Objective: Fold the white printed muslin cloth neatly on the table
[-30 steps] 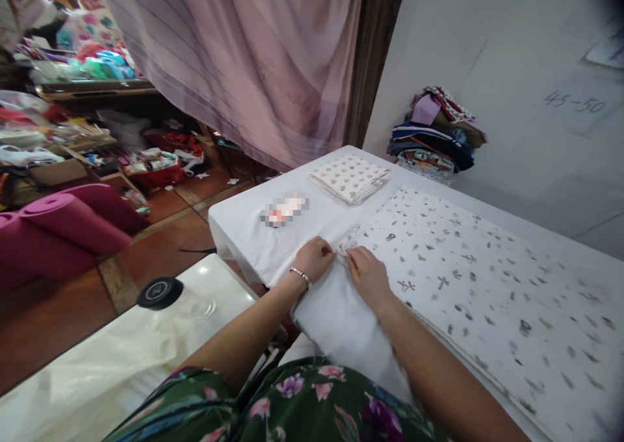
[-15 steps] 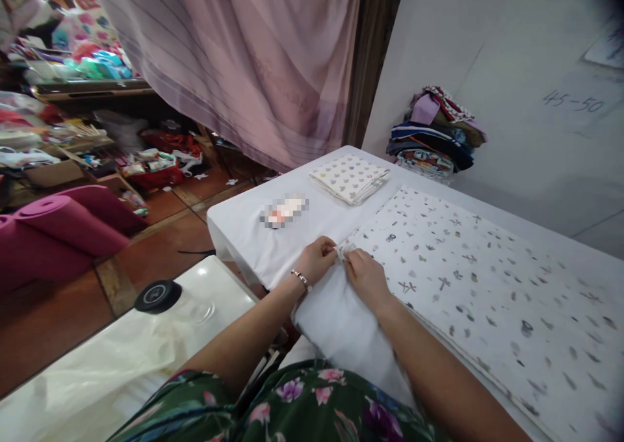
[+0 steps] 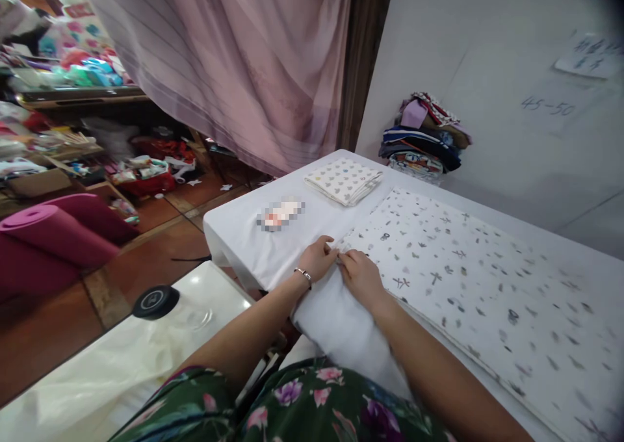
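A white cloth printed with small grey motifs [image 3: 451, 286] lies spread out on the white-covered table [image 3: 244, 234]. At its near left corner my left hand [image 3: 318, 259] and my right hand [image 3: 361, 276] meet, fingertips almost touching. Both are closed in a pinch on the cloth's corner. The bit between the fingertips is mostly hidden by the fingers. A bracelet circles my left wrist. Beyond my hands sits a folded cloth with grey prints [image 3: 344, 181], and left of it a small blurred-out object [image 3: 281, 214].
A cream-covered surface [image 3: 190, 351] with a round black lid [image 3: 156, 301] stands at lower left. Pink rolls [image 3: 53, 240] lie on the floor. Behind hang a pink curtain [image 3: 244, 58] and, against the wall, a stack of folded fabrics [image 3: 422, 140].
The bunched cloth that showed between my fingertips is now mostly covered, and my hands are slightly closer together. The whole view has turned a little to the right.
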`<state>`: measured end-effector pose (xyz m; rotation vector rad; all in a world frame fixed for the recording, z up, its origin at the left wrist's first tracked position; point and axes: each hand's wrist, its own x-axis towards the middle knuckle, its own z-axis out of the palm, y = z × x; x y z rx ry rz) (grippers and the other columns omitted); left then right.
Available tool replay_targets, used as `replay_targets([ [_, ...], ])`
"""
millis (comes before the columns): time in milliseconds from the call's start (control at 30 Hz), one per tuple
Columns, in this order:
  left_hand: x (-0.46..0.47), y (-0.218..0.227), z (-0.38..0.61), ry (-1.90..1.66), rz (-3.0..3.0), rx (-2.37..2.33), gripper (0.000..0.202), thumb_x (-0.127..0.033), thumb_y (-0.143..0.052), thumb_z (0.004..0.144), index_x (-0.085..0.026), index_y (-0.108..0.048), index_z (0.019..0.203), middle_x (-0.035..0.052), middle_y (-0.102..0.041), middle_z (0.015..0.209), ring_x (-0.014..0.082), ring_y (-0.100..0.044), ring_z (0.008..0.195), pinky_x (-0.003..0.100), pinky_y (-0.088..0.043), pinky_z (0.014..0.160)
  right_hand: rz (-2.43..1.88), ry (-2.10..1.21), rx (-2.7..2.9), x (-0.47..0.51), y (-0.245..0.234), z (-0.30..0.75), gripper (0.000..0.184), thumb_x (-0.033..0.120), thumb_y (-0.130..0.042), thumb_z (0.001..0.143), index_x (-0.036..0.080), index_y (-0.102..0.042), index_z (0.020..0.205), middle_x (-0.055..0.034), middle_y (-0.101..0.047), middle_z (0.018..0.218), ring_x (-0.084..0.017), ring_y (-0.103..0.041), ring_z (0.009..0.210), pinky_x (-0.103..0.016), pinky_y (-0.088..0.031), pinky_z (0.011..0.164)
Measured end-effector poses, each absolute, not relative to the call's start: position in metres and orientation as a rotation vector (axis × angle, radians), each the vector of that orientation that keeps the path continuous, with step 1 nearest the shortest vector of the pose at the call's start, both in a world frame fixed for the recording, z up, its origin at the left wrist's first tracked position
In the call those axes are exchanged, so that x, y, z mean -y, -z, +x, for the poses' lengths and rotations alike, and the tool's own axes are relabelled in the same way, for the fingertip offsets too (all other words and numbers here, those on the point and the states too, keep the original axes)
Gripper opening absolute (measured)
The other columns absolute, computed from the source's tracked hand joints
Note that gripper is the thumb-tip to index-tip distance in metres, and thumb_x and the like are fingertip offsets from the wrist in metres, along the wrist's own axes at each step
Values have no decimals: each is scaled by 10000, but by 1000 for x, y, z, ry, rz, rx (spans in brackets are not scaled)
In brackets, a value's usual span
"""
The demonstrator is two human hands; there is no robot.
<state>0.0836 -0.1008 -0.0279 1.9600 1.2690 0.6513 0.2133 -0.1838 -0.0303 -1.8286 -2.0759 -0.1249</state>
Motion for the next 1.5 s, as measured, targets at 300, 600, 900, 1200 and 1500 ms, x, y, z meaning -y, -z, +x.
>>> replay_targets([
  [300, 103, 23, 84, -626, 2001, -1354, 279, -294, -519, 794, -206, -529, 1059, -12, -642, 757, 138, -581, 709, 247, -392, 624, -1821, 146, 2242, 229, 21, 237, 293, 137, -424, 888, 143, -572, 1140, -105, -589, 1084, -218, -507, 988, -334, -427, 810],
  [600, 100, 24, 83, -638, 2013, -1337, 276, -337, -513, 790, -217, -535, 1037, -7, -641, 758, 147, -585, 710, 252, -388, 622, -2056, 180, 2080, 346, 25, 309, 309, 207, -378, 913, 192, -608, 1119, -97, -604, 1128, -229, -542, 1006, -375, -453, 836],
  [900, 96, 23, 83, -622, 2035, -1341, 307, -393, -535, 769, -223, -544, 1025, -14, -641, 759, 149, -583, 698, 253, -394, 615, -2245, 204, 1859, 374, 17, 318, 302, 234, -370, 935, 182, -646, 1045, -85, -627, 1066, -205, -547, 959, -347, -451, 818],
  [1200, 91, 30, 82, -651, 2042, -1330, 325, -442, -539, 754, -233, -551, 1002, -23, -642, 750, 141, -581, 682, 250, -400, 609, -2233, 100, 1848, 335, 16, 307, 261, 239, -420, 927, 179, -674, 927, -72, -618, 955, -187, -522, 885, -304, -415, 774],
  [1500, 92, 28, 82, -655, 2045, -1325, 331, -445, -543, 752, -228, -556, 1001, -19, -643, 743, 141, -582, 682, 249, -412, 621, -2188, -100, 1696, 333, 19, 313, 247, 235, -422, 917, 221, -666, 955, -38, -619, 991, -167, -535, 935, -295, -433, 798],
])
